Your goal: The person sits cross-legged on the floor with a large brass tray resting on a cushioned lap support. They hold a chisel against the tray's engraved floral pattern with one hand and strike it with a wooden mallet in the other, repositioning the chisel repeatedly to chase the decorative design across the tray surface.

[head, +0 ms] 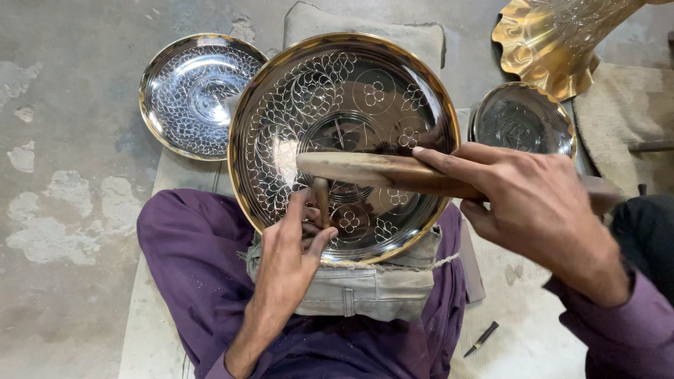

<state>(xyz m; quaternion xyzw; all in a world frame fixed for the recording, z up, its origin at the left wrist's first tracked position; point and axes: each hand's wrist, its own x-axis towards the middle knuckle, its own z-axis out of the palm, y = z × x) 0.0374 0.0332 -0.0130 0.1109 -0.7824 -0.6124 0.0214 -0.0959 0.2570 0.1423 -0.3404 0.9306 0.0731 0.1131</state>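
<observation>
Bare concrete floor (63, 105) lies under you, with a pale mat beneath your purple-clad legs. Across your lap, on a folded grey cloth (365, 288), rests the large engraved brass tray (344, 91), tilted up toward you. Beyond its upper left rim lies a second engraved tray (189, 95); off its right rim sits a smaller dish (523, 119). Your right hand (540, 210) is closed around a wooden mallet (372, 170) held across the tray's middle. Your left hand (291, 245) pinches a thin chisel (321, 200) upright against the tray's lower face, just under the mallet's head.
</observation>
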